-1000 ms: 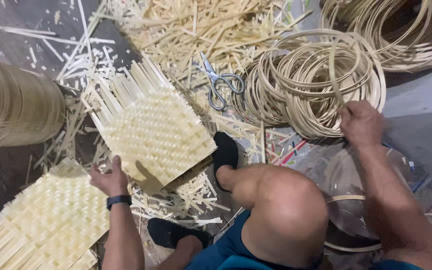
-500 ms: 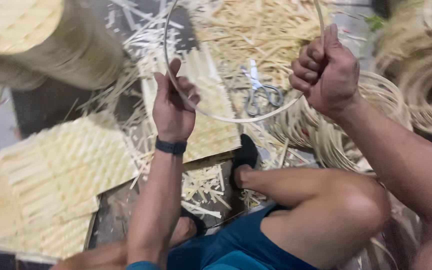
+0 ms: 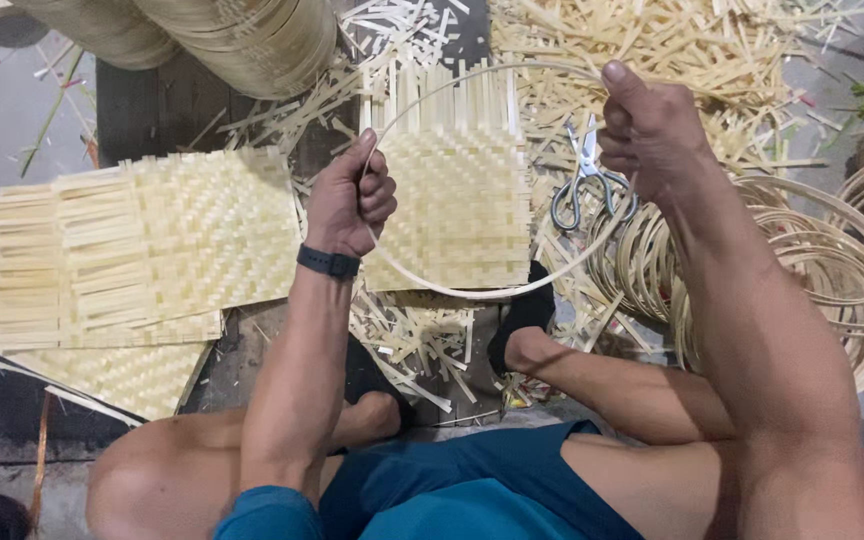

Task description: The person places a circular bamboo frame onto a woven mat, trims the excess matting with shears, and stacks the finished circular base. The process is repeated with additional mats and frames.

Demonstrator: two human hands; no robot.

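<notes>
Both hands hold one thin pale cane hoop (image 3: 472, 292) in the air above a square woven bamboo mat (image 3: 462, 205) on the floor. My left hand (image 3: 352, 195), with a dark band on the wrist, grips the hoop's left side. The hoop's right side is gripped in my right hand (image 3: 652, 130). The hoop hangs roughly level over the mat, so the mat shows through it. A pair of scissors (image 3: 582, 180) lies just right of the mat, below my right hand.
A stack of woven mats (image 3: 142, 250) lies at the left. Coiled cane hoops (image 3: 822, 270) pile up at the right, and a stack of round rims (image 3: 222, 35) stands at the top left. Loose bamboo strips (image 3: 692, 40) litter the floor. My bent legs and dark sandals fill the foreground.
Both hands have come lower in view with the hoop, which now hangs over the woven mat. The camera tilted, so the mats and scissors sit lower in view.
</notes>
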